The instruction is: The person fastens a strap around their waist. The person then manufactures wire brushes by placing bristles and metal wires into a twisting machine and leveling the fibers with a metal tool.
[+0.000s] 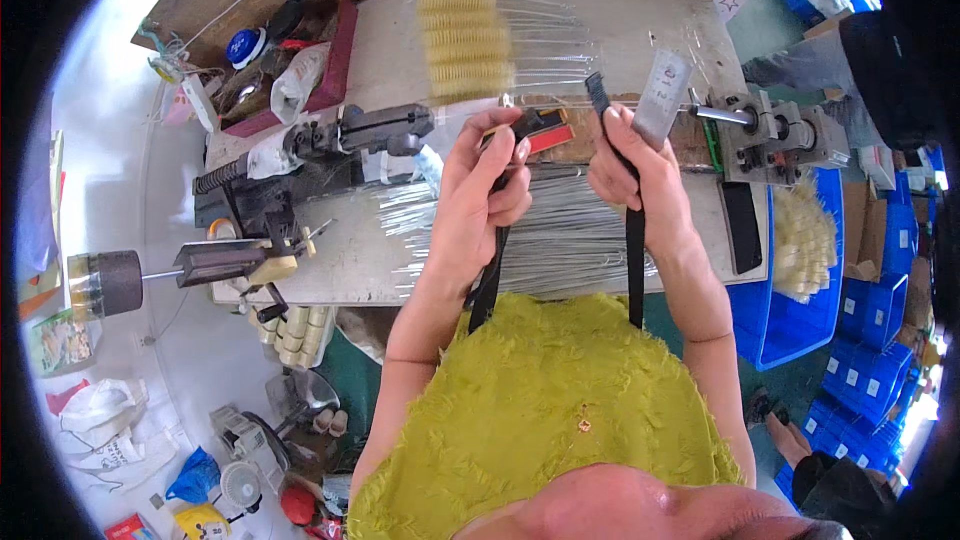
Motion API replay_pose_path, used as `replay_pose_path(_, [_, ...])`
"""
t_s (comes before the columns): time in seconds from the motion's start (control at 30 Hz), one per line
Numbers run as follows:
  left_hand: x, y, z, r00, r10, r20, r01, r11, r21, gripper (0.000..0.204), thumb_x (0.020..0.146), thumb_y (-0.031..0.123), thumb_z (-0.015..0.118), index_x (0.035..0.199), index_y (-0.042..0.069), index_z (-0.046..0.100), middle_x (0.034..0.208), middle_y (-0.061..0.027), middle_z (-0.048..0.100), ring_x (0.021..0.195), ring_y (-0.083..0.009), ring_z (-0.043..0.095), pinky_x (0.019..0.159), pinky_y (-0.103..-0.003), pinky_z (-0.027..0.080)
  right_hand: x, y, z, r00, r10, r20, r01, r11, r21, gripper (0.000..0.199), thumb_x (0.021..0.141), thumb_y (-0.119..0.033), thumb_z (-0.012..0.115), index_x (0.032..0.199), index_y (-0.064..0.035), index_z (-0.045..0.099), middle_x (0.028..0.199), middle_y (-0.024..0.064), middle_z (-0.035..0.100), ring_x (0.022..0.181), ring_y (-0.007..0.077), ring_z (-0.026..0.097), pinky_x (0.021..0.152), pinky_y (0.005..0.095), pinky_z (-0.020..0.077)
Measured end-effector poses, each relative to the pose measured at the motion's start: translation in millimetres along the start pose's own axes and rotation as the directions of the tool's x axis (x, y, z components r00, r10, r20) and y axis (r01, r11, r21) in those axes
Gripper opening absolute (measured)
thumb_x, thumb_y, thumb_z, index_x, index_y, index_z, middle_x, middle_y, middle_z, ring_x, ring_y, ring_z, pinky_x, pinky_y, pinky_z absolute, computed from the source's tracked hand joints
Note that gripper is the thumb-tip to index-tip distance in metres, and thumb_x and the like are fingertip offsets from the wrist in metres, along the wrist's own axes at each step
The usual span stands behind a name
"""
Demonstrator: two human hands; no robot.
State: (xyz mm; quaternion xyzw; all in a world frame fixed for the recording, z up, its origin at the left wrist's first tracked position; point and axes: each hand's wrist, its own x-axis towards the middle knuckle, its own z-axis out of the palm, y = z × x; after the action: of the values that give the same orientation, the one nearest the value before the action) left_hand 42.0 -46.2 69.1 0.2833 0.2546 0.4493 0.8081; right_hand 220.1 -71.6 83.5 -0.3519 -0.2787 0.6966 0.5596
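Cluttered workshop surface (330,270) below me carries a bundle of metal wires (560,230) and a row of yellow bristle brushes (465,35). My left hand (480,185) is clamped on 1 end of a black strap (634,270), beside a red and black tool (545,132). My right hand (632,162) grips the strap's other end, raised over the wires.

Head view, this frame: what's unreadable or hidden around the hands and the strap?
- Black strap: lower run hidden below the yellow-green garment in the head view.
- Left hand: fingers cover what its grip closes on, a black-and-red piece only partly showing.
- Right hand: palm side turned away; strap end pokes above it.
- Wires: partly hidden behind both forearms.
- Blue bins: bent and cut off by the fisheye rim.
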Motion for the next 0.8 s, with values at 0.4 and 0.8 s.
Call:
replay_pose_path(0.4, [34,1,2,0.942,-0.327,0.073,0.315,0.939,0.136,0.035,0.087,0.014,0.057,0.119,0.004,0.047,0.075,-0.0004,0.045,0.043,-0.0013,0.026,0.036,-0.017,0.017,0,-29,-23,0.977,-0.205,-0.054,0.167,0.903,-0.397,0.027,0.091,-0.026,0.053,0.073,-0.0058,0.054,0.055,-0.0003,0.050,0.048,0.0061,0.043,0.045,0.0220,0.0301])
replay_pose_path(0.8, [28,-66,59,0.738,-0.663,0.126,0.591,0.726,0.352,0.020,0.082,0.015,0.065,0.096,0.002,0.057,0.066,-0.0036,0.056,0.038,-0.0013,0.028,0.036,-0.019,0.015,-6,-44,-49,0.882,-0.465,-0.079,0.231,0.572,-0.787,0.020,0.082,-0.025,0.067,0.080,-0.0054,0.062,0.061,-0.0074,0.042,0.055,0.0012,0.034,0.045,0.0232,0.0255])
